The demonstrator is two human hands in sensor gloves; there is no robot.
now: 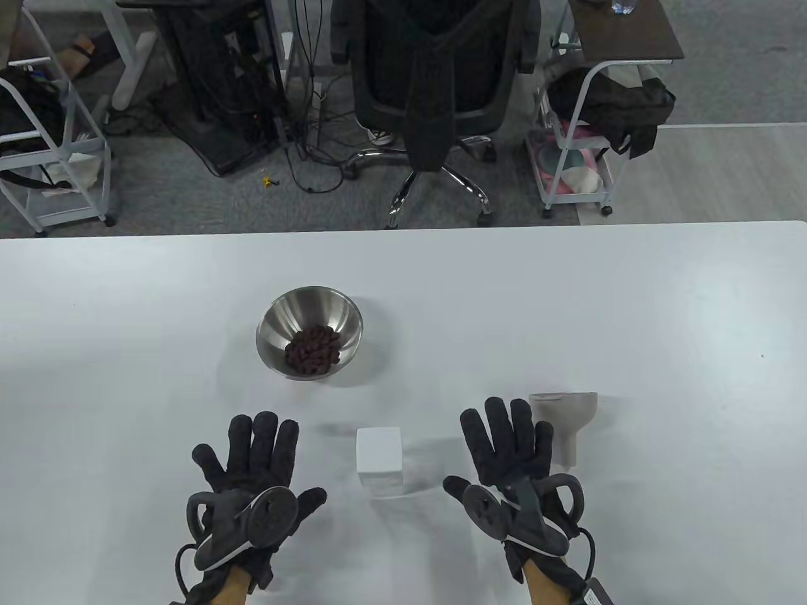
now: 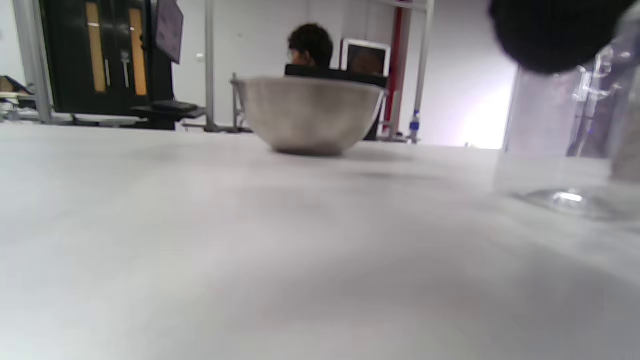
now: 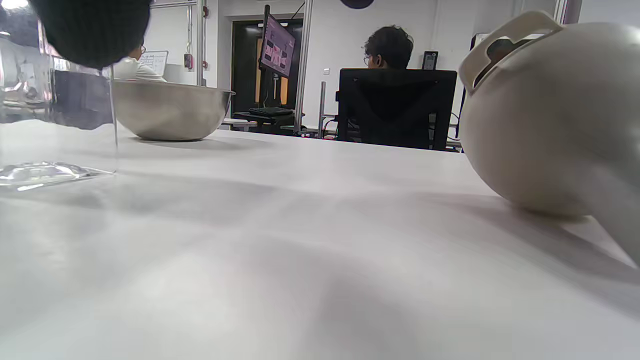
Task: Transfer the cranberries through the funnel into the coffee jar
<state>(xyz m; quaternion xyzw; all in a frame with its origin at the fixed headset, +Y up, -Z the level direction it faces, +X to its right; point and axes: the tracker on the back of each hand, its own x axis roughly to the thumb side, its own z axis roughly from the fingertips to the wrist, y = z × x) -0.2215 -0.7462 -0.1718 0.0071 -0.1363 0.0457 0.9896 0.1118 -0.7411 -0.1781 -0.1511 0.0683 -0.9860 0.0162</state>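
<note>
While both hands lie flat and empty on the table (image 1: 567, 302), the left hand (image 1: 252, 472) left of the coffee jar (image 1: 380, 463), cranberries (image 1: 313, 350) wait in the bowl (image 1: 277, 328) behind it; the right hand (image 1: 510, 463) should seat the funnel (image 1: 565, 422) upright on it.

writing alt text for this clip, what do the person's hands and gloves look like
Both the left hand and the right hand wear black knit gloves that cover every finger. A dark grey, rounded tracker with a loop-shaped ring is strapped to the back of each. Black cables run back from the trackers towards the wrists, where bare skin shows.
</note>
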